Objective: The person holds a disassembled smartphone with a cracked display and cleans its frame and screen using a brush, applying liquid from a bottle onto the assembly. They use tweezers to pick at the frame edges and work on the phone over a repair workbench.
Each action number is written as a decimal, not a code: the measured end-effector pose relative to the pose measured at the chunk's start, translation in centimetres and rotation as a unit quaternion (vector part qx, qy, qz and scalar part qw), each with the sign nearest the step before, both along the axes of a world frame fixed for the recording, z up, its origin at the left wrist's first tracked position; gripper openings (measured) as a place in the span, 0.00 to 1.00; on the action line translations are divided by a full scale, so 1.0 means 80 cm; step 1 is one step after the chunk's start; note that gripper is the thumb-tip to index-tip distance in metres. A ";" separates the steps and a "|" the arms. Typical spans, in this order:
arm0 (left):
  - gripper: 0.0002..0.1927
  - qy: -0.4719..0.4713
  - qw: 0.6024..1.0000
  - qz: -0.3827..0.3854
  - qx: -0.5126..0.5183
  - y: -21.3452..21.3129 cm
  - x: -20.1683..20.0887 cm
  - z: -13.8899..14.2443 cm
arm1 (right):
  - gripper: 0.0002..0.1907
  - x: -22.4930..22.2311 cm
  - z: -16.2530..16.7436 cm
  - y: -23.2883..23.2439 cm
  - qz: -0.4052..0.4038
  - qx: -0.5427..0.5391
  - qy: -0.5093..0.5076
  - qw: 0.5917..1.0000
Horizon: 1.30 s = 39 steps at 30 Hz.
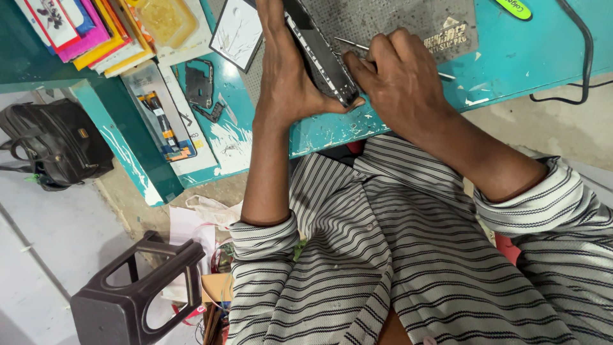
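Note:
My left hand grips a dark phone on its edge, tilted up off the grey anti-slip mat on the teal workbench. My right hand is closed around a thin metal tool whose tip sticks out to the left, beside the phone's lower end. The fingers hide where the tool meets the phone. Both forearms come out of rolled striped sleeves.
A cracked screen panel, a dark phone frame and a flat parts package lie left on the bench. Coloured boxes are stacked at the top left. A black cable runs right. A black bag and dark stool stand on the floor.

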<state>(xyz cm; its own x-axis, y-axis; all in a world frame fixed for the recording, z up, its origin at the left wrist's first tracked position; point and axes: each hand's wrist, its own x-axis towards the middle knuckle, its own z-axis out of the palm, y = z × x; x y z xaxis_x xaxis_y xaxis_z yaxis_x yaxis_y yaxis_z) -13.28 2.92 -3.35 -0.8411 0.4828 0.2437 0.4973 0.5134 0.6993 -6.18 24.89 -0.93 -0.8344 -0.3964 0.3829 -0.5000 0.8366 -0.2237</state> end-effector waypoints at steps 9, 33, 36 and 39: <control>0.88 0.008 1.000 0.000 0.002 -0.001 0.001 -0.002 | 0.18 -0.004 -0.007 -0.008 -0.030 -0.024 0.000 0.999; 0.88 0.018 1.000 -0.009 0.000 -0.005 -0.002 -0.010 | 0.17 -0.001 -0.001 0.000 -0.003 -0.006 0.001 1.000; 0.88 0.016 1.000 -0.010 0.013 -0.005 -0.001 -0.008 | 0.19 0.005 0.005 0.003 0.000 0.002 -0.002 1.000; 0.87 0.022 1.000 -0.011 0.008 -0.005 -0.001 -0.010 | 0.20 0.013 0.010 0.005 0.005 0.000 -0.006 1.000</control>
